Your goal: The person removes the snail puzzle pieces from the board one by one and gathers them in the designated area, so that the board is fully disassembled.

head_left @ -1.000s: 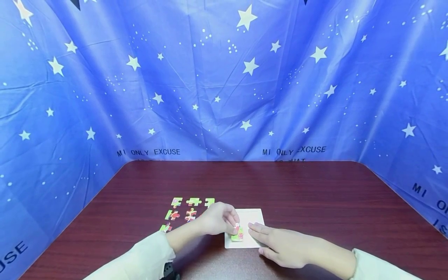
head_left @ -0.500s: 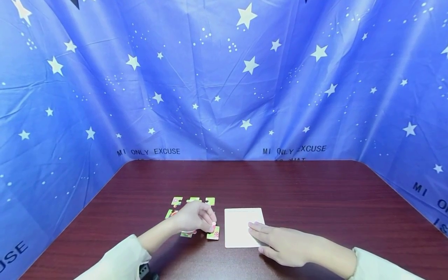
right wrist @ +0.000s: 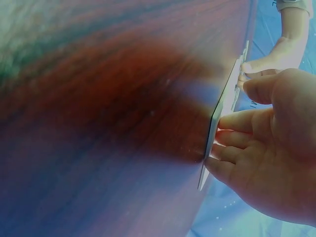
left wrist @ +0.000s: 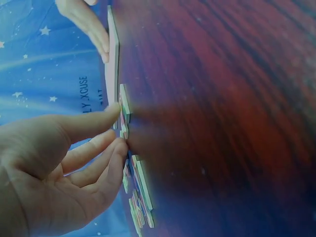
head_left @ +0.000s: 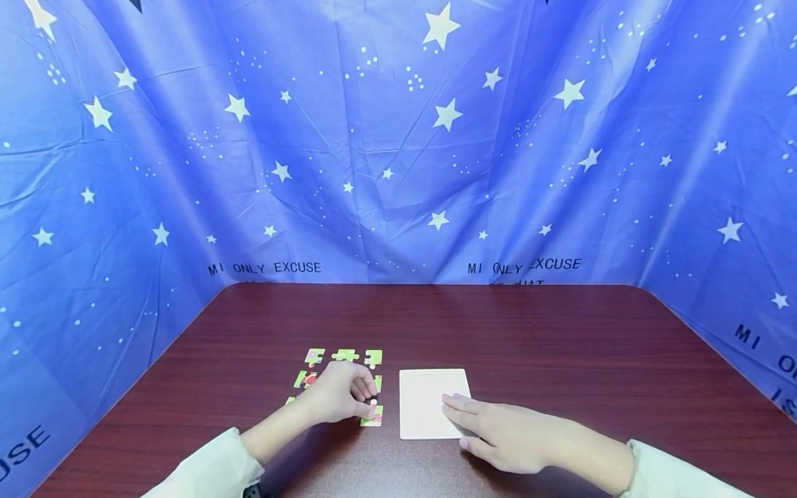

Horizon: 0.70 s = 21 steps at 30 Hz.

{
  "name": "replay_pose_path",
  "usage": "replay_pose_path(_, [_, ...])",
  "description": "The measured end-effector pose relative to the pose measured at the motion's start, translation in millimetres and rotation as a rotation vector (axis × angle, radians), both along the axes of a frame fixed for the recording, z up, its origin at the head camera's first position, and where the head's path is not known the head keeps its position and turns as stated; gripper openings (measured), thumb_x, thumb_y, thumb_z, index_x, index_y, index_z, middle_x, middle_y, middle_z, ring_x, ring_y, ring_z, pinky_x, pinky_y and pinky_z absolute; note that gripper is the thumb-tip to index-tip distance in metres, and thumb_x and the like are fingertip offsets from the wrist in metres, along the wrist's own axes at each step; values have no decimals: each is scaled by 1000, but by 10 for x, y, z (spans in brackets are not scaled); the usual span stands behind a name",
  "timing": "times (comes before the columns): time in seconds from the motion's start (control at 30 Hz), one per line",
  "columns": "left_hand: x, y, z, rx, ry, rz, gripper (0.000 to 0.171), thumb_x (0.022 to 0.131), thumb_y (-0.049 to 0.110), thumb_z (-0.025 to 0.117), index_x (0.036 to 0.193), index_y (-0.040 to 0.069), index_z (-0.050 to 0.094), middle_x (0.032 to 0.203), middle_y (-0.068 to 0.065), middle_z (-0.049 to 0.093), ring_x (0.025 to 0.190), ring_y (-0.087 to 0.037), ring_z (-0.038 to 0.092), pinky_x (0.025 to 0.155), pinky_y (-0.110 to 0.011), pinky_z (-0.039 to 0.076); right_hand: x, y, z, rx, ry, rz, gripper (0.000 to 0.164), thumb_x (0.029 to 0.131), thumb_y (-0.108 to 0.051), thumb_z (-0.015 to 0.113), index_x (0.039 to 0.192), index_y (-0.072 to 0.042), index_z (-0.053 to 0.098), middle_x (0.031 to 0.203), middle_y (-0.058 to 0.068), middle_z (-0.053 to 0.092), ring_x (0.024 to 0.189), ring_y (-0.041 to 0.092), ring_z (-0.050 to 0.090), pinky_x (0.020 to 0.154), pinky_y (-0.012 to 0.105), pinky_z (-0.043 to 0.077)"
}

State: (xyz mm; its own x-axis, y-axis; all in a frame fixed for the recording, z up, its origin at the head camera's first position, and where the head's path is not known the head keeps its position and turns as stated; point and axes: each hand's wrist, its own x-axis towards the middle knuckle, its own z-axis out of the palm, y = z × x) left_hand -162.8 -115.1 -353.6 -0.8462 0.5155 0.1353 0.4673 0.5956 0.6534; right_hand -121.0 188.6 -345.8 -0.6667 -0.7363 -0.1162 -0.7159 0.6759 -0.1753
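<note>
My left hand [head_left: 336, 395] bends over a group of jigsaw pieces on the table, left of the board. Thumb and fingers curl round the tab of a green and pink jigsaw piece [head_left: 376, 418] at the group's near right corner. In the left wrist view this jigsaw piece [left wrist: 125, 104] lies low at the tabletop, the thumb tip against it. My right hand [head_left: 517, 437] rests with straight fingers on the right side of a white square board [head_left: 423, 408]. Seen from the right wrist, its fingertips touch the face of the thin board [right wrist: 212, 123].
Other colourful jigsaw pieces lie in loose rows, such as a corner piece [head_left: 373, 356] and a green edge piece [head_left: 344, 355] at the back. Several are partly hidden under my left hand. A blue star-printed curtain [head_left: 386, 138] hangs behind the dark wooden table [head_left: 560, 346].
My left hand has carried the green and pink jigsaw piece leftward off the white board and down to the near right corner of the group. The right hand stays on the board.
</note>
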Motion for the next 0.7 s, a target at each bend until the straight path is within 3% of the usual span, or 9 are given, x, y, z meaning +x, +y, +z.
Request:
replay_pose_path(0.43, [19,0,12,-51,53,19,15,72,-3,76,79,3,64,76,-5,67,69,-9,60,64,-18,49,-3,9,-16,-7,3,3,54,103,-42,36,147,-11,38,157,3,34,144,22,34,113,40,37])
replay_pose_path(0.57, [3,-13,51,-70,44,46,16,73,1,77,82,4,65,78,-4,67,71,-10,61,62,-19,50,4,5,-21,-15,1,-5,55,102,-42,36,147,-11,38,157,3,34,144,22,34,113,41,37])
replay_pose_path(0.7, [-36,-54,142,-84,98,86,13,75,5,76,85,5,67,78,-2,68,72,-9,63,62,-19,50,7,-1,-1,-29,-1,-9,56,102,-43,36,147,-11,38,157,5,33,144,23,34,112,42,37])
